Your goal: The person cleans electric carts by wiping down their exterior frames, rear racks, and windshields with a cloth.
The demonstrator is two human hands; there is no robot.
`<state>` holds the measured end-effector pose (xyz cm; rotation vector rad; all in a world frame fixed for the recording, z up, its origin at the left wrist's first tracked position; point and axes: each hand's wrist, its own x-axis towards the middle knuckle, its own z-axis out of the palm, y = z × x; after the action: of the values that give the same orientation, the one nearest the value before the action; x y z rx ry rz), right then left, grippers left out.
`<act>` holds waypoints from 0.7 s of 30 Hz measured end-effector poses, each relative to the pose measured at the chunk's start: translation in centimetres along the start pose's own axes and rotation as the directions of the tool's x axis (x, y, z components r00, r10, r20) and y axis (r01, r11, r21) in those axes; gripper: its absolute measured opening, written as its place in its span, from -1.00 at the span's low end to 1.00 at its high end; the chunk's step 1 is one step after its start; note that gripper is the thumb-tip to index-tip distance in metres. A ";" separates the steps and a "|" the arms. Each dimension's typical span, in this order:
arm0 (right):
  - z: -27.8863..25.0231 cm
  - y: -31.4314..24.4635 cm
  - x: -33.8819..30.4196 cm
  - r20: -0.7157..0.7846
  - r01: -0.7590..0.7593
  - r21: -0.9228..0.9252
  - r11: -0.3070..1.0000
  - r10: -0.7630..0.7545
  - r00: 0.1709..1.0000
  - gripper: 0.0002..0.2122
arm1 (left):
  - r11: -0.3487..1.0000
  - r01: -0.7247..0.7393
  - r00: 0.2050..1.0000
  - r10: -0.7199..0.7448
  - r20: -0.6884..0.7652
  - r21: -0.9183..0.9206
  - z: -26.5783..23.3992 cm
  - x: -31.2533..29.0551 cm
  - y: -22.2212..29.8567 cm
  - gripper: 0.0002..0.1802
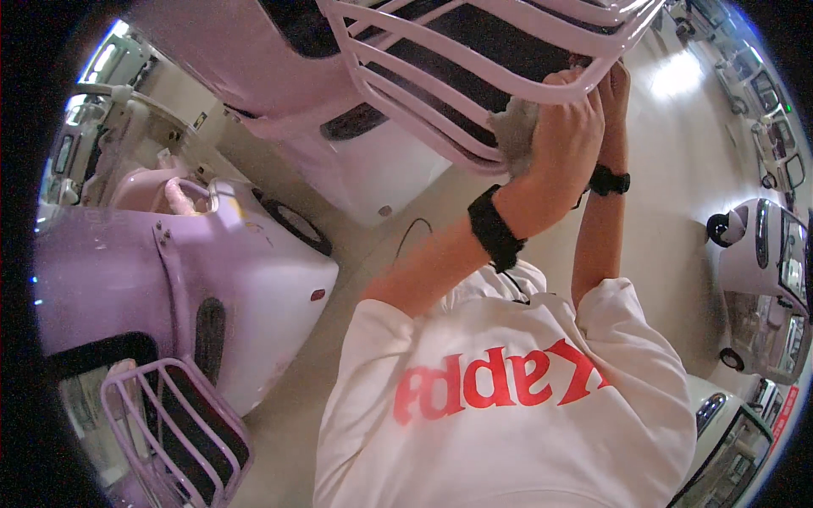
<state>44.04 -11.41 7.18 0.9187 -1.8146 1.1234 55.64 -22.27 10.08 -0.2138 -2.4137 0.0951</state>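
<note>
A pale pink tube rack (pixel 474 63) with curved bars hangs over the back of a pink vehicle body (pixel 296 127). At the rack's right corner, my left hand (pixel 569 114) is raised with its fingers curled in by the lower tube. A crumpled grey cloth (pixel 515 134) sticks out beside that hand, against the rack's bars. My right hand (pixel 616 85) is up at the same corner, just behind the left one. Its fingers are mostly hidden by the tube and the left hand, so what they touch does not show.
At the left stands a second, lilac vehicle body (pixel 254 279) with its own tube rack (pixel 190 415) and a black tyre (pixel 296 227). Several small pale vehicles, one a white car (pixel 749 250), line the right side. Beige floor (pixel 677 161) lies between.
</note>
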 end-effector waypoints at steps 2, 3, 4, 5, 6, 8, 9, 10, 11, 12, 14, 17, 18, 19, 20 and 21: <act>-0.4 -1.0 -0.5 0.088 -0.011 -0.114 0.993 0.021 0.996 -0.80 | 0.993 -0.046 0.998 0.049 0.031 -0.113 -0.5 -0.5 -1.2 -0.62; 0.4 -2.1 -1.6 0.006 -0.089 -0.102 0.991 0.091 0.996 -0.81 | 0.960 -0.066 0.998 0.067 -0.005 -0.274 -0.9 -1.0 -2.1 -0.57; 1.1 -3.3 -2.4 -0.074 -0.165 -0.080 0.983 0.159 0.985 -0.81 | 0.902 -0.087 0.996 0.077 -0.042 -0.423 -1.3 -1.5 -3.2 -0.51; 1.5 -4.8 -2.9 -0.025 -0.150 -0.196 0.969 0.148 0.989 -0.80 | 0.873 -0.066 0.994 0.098 0.040 -0.484 -1.7 -2.2 -4.1 -0.44; 2.2 -6.8 -3.1 -0.029 -0.147 -0.193 0.970 0.144 0.989 -0.80 | 0.875 -0.069 0.994 0.099 0.036 -0.479 -2.3 -2.9 -5.4 -0.44; 3.8 -10.5 -3.8 -0.079 -0.207 -0.170 0.963 0.196 0.977 -0.79 | 0.791 -0.163 0.986 0.107 -0.129 -0.589 -2.8 -4.6 -7.8 -0.36; 4.1 -11.8 -4.1 -0.084 -0.148 -0.216 0.965 0.133 0.988 -0.77 | 0.780 -0.185 0.982 0.127 -0.138 -0.598 -2.7 -5.3 -8.7 -0.36; 4.8 -13.0 -4.4 -0.082 -0.089 -0.245 0.965 0.071 0.994 -0.74 | 0.756 -0.173 0.984 0.163 -0.074 -0.631 -2.5 -6.4 -10.1 -0.35; 5.2 -13.8 -5.0 -0.020 -0.016 -0.315 0.949 0.010 1.000 -0.66 | 0.733 -0.154 0.980 0.200 -0.007 -0.663 -2.5 -7.4 -10.9 -0.34; 5.7 -14.6 -5.2 -0.035 -0.029 -0.317 0.948 0.019 0.999 -0.66 | 0.732 -0.164 0.976 0.216 -0.003 -0.661 -2.1 -7.9 -11.3 -0.34; 6.3 -15.7 -5.3 -0.071 -0.045 -0.340 0.939 0.022 0.997 -0.62 | 0.662 -0.177 0.981 0.182 -0.072 -0.729 -1.5 -8.5 -11.7 -0.34; 4.6 -14.6 -4.6 -0.001 0.037 -0.297 0.954 -0.040 0.999 -0.63 | 0.775 -0.178 0.980 0.197 -0.035 -0.607 -1.4 -9.0 -12.0 -0.38; 3.9 -13.9 -4.6 0.083 0.080 -0.265 0.961 -0.060 0.995 -0.65 | 0.773 -0.193 0.976 0.214 -0.039 -0.604 -1.0 -8.7 -12.0 -0.38; 3.4 -12.0 -4.6 0.055 0.090 -0.297 0.951 -0.077 0.995 -0.73 | 0.760 -0.190 0.981 0.176 -0.085 -0.622 -0.6 -8.3 -11.9 -0.40; 2.7 -10.7 -4.1 0.037 0.082 -0.296 0.952 -0.074 0.997 -0.73 | 0.750 -0.183 0.983 0.135 -0.124 -0.636 -1.0 -8.1 -11.9 -0.41; 2.0 -9.4 -3.5 0.023 0.078 -0.322 0.944 -0.075 0.997 -0.76 | 0.748 -0.193 0.981 0.147 -0.125 -0.635 -0.8 -7.8 -11.9 -0.41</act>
<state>53.23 -15.87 6.74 0.7928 -1.8833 0.7441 60.44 -35.33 7.12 -0.7426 -2.2632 -0.6709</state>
